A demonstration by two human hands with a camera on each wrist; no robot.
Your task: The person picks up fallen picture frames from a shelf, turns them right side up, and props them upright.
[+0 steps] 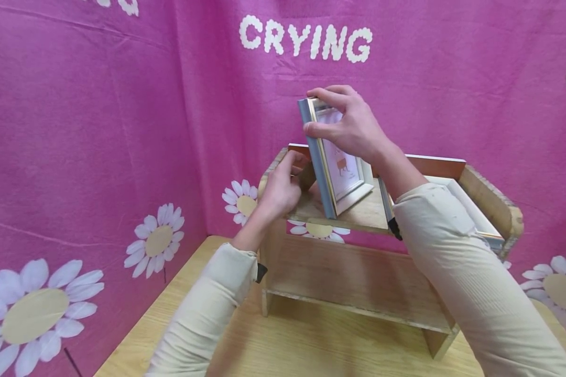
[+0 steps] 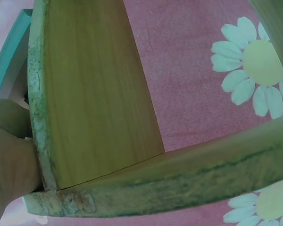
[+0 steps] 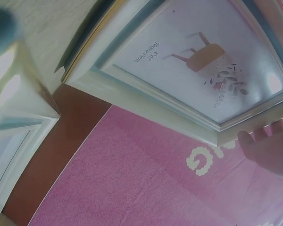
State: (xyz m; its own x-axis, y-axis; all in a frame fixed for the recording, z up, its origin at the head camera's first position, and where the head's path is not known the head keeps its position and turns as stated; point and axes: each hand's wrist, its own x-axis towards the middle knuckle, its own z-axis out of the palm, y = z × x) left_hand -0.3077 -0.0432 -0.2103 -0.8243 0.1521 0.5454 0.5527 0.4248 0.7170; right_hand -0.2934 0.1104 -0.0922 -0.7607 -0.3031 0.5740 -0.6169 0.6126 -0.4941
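Note:
My right hand (image 1: 354,123) grips the upper part of a picture frame (image 1: 341,157) with a blue-grey side, pale front and gold line. The frame leans back, its lower edge at the wooden shelf unit's top board (image 1: 358,212). In the right wrist view, the frame's picture (image 3: 198,61) shows a potted plant and the print "4x6". Bent fingers of my left hand (image 1: 283,183) are behind the frame, at the left end of the top board; a dark brown piece is beside them. In the left wrist view, the left hand (image 2: 12,160) is partly hidden by the shelf's edge.
Another pale frame (image 1: 476,209) stands at the right of the top board, partly behind my right sleeve. The shelf's raised right side (image 1: 492,201) and reddish-brown back rail (image 1: 436,166) border it. A lower shelf (image 1: 349,283) is below; the unit stands on a wooden table (image 1: 283,345).

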